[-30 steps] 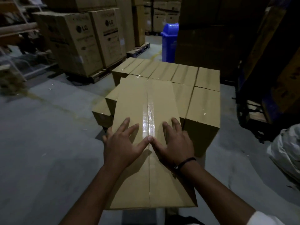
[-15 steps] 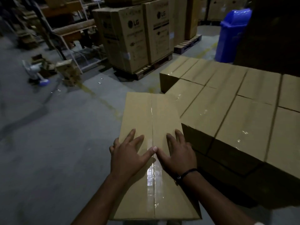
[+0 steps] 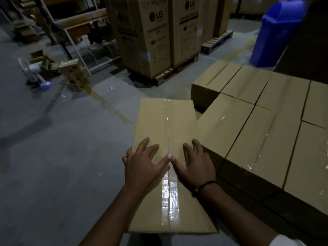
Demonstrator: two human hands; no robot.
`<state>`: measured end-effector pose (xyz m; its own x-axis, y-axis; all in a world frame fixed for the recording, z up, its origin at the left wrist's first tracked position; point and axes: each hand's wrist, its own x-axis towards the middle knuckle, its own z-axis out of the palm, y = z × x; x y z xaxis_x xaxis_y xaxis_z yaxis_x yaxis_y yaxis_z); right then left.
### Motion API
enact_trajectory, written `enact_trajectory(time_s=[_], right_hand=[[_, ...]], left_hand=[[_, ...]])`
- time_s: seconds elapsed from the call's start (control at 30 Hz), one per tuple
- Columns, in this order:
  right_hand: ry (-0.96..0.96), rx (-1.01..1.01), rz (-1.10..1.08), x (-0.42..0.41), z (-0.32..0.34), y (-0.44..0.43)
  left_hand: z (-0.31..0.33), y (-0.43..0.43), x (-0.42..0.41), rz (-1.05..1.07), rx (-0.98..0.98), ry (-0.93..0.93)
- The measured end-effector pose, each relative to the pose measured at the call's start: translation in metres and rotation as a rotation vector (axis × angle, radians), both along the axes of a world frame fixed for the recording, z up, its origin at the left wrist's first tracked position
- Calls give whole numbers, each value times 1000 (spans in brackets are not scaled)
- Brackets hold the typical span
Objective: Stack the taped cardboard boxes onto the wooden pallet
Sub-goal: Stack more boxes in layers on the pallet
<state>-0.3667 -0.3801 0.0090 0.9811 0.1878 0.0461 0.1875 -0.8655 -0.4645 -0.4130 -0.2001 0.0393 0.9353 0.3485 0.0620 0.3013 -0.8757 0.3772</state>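
A long taped cardboard box [image 3: 154,119] lies flat in front of me, its clear tape seam running down the middle. My left hand [image 3: 142,166] and my right hand [image 3: 195,166] press flat on its top with fingers spread, thumbs meeting at the seam. Right of it stands a stack of several taped boxes [image 3: 262,132], tops level and packed side by side. The pallet under that stack is hidden.
Tall LG cartons [image 3: 152,36] stand on a pallet [image 3: 174,71] at the back. A blue bin [image 3: 278,31] is at the far right. A small fan [image 3: 33,73] and cardboard scraps [image 3: 74,75] lie on the concrete floor at the left, by metal racking [image 3: 71,27].
My view has swung left: the stack that was straight ahead now lies to the right of the box. Both hands stay flat on the box top.
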Motion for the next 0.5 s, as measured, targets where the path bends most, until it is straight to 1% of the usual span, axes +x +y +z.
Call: enact_trajectory(time_s=[0.2,0.3,0.37,0.5], right_hand=[[27,-16,-126,73,-6,86],[28,6,-188,106,-4,119],[30,-3,-232,126,-3,133],[31,8,-318,171,-7,152]], left_hand=[[-9,88,100,-88,-30,-18],[-6,125,148,-180,-31,-18],[-4,140,177,-231,-4,-9],[-6,157,238,-306,-16,-26]])
